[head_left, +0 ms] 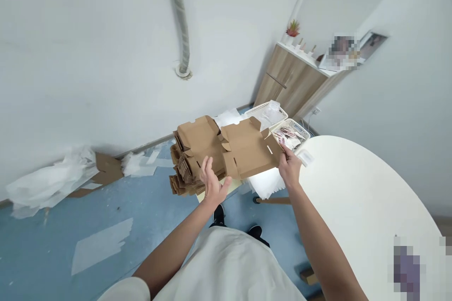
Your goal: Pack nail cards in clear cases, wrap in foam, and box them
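Note:
My right hand grips the right edge of an unfolded brown cardboard box, thumb on its upper face. The flat box has slots and side flaps and is held out in front of me. Beside its left edge, my left hand has its fingers apart and holds nothing; whether a fingertip touches the cardboard I cannot tell. Left of the held box lies a pile of flat cardboard boxes, stacked several layers thick.
Two white baskets stand beyond the held box, one with small packets. A round white table is at the right. A wood-fronted cabinet stands by the wall. Plastic wrapping and a brown carton lie on the floor at left.

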